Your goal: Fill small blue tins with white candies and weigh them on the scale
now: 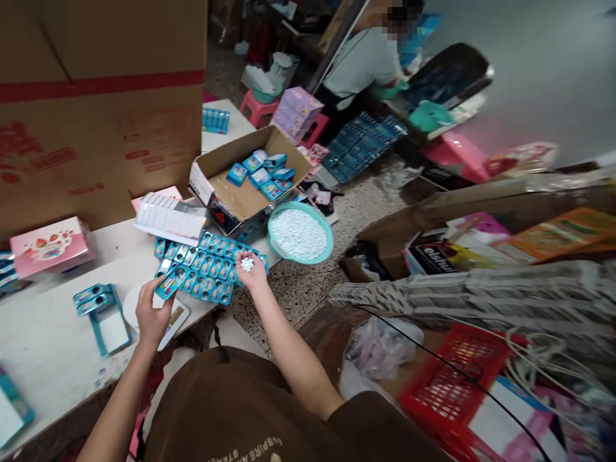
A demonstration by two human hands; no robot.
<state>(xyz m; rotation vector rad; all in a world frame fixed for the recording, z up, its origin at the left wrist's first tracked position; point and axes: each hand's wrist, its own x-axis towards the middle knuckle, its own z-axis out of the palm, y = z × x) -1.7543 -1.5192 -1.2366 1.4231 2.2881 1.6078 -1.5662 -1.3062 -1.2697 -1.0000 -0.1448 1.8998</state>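
My left hand [153, 316] pinches a small blue packet [166, 286] over the left end of several rows of blue packets [206, 266] on the white table. Palm up, my right hand [252, 273] holds a small heap of white tablets [247, 264] at the right end of those rows, its fingers partly curled. A turquoise bowl [328, 247] full of white tablets stands just beyond my right hand. Behind the rows, an open carton [235, 199] holds several blue packets. A white scale [179, 314] lies partly hidden beside my left hand.
A large cardboard box [101, 147] rises at the back left. Pink box [52, 247] and blue display boxes [112, 327] lie on the white table [52, 333]. To the right are a red basket [457, 372] and stacked card. Another person [366, 64] works at the back.
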